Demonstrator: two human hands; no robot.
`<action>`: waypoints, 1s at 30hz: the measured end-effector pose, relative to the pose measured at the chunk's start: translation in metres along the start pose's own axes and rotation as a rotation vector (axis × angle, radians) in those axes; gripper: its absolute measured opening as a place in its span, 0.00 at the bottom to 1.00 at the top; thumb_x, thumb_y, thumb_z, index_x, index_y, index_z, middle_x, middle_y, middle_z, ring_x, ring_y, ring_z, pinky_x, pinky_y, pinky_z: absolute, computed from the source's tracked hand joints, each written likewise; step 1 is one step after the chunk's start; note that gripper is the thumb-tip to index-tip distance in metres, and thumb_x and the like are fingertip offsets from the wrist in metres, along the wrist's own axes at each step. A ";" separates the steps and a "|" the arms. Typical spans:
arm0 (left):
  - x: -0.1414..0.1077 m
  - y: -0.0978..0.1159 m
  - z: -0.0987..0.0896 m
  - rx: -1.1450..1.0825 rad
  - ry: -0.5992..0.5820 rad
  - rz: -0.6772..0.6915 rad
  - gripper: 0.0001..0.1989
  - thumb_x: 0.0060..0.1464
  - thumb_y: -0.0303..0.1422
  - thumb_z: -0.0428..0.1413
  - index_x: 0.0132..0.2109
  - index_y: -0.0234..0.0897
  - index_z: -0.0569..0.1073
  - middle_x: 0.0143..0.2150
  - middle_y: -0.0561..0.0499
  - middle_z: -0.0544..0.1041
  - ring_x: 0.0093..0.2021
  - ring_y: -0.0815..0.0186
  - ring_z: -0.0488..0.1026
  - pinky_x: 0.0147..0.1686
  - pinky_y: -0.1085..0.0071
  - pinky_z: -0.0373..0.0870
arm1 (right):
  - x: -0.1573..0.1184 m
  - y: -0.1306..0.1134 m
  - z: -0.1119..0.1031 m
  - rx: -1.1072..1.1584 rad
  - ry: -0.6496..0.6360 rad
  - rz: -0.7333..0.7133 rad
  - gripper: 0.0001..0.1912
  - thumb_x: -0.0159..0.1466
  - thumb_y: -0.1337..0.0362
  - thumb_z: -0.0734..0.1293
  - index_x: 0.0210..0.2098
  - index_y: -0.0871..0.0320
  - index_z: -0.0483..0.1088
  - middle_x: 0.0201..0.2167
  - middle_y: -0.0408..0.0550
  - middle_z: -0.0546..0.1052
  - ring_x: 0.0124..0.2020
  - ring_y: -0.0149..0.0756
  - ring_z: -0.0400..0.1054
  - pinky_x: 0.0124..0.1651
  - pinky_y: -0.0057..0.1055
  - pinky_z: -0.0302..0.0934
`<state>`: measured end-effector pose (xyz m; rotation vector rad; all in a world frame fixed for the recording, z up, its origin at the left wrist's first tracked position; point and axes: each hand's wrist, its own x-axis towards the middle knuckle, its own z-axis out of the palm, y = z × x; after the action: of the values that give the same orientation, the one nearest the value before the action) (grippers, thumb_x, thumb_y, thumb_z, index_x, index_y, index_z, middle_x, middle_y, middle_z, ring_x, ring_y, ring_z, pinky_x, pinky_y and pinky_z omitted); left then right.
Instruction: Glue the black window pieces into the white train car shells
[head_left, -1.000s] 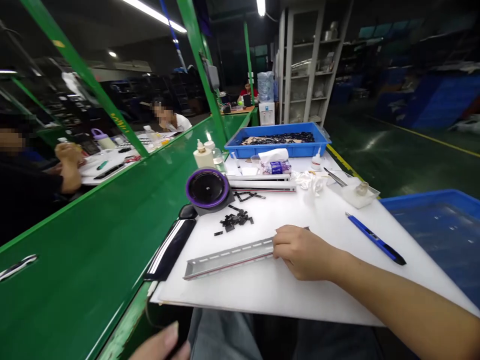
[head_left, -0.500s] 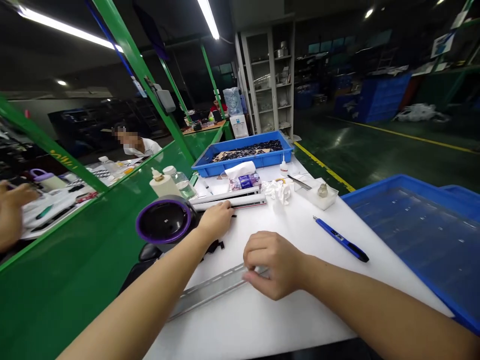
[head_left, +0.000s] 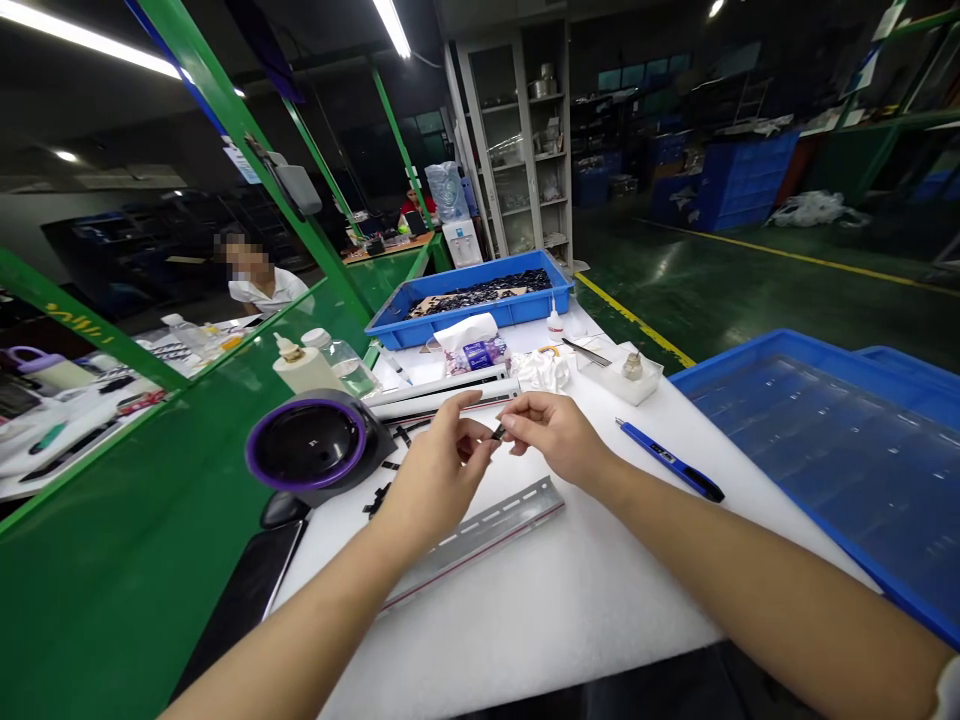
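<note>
Left hand (head_left: 437, 468) and right hand (head_left: 556, 432) pinch a small black piece (head_left: 498, 432) between them, seen past metal channel's (head_left: 495, 533) far edge; white tabletop (head_left: 577, 610) spreads from channel to blue tool (head_left: 670, 460)

On the bench (head_left: 600, 600), the rail (head_left: 517, 515) lies near me. Loose bits (head_left: 377, 498) sit to its far left, and the round thing (head_left: 311, 445) is left of them. One small bit (head_left: 498, 433) is between my left grip (head_left: 486, 440) and right grip (head_left: 511, 430). Farther off are the bars (head_left: 420, 405), then the tissue pack (head_left: 480, 355), then the bin (head_left: 517, 312). The pen-like tool (head_left: 669, 460) lies right, with the dish (head_left: 611, 382) behind it. Right of the bench is the big tub (head_left: 795, 440).
</note>
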<state>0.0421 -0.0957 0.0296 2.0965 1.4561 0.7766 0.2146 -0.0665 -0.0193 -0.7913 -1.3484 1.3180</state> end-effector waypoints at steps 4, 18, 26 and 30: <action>-0.009 0.006 0.002 -0.136 0.015 -0.024 0.24 0.57 0.33 0.55 0.60 0.41 0.61 0.36 0.53 0.78 0.36 0.65 0.76 0.40 0.66 0.71 | -0.001 -0.003 -0.001 0.293 -0.073 0.140 0.13 0.55 0.57 0.74 0.30 0.60 0.72 0.24 0.41 0.74 0.24 0.27 0.68 0.34 0.30 0.66; 0.009 0.005 0.009 -0.473 -0.004 -0.304 0.31 0.46 0.36 0.65 0.56 0.35 0.64 0.30 0.52 0.79 0.32 0.64 0.74 0.36 0.66 0.67 | -0.014 -0.004 0.004 -0.270 0.081 -0.265 0.08 0.61 0.63 0.64 0.25 0.57 0.64 0.20 0.41 0.66 0.23 0.29 0.56 0.26 0.28 0.50; -0.006 -0.008 -0.006 -0.936 -0.380 -0.367 0.33 0.42 0.35 0.69 0.54 0.36 0.66 0.26 0.55 0.75 0.33 0.66 0.72 0.35 0.70 0.64 | -0.016 -0.013 0.005 -0.057 -0.044 -0.071 0.11 0.63 0.55 0.62 0.28 0.55 0.62 0.17 0.35 0.60 0.18 0.27 0.52 0.24 0.27 0.52; -0.015 -0.007 -0.016 -0.512 -0.327 -0.311 0.25 0.48 0.38 0.64 0.53 0.39 0.70 0.31 0.52 0.78 0.34 0.62 0.74 0.36 0.66 0.65 | 0.003 -0.004 -0.010 -0.130 -0.153 0.208 0.11 0.58 0.56 0.67 0.29 0.57 0.69 0.18 0.37 0.65 0.18 0.25 0.55 0.24 0.26 0.54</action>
<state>0.0223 -0.1062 0.0336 1.4864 1.2067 0.5738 0.2240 -0.0614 -0.0164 -0.9555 -1.5166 1.4895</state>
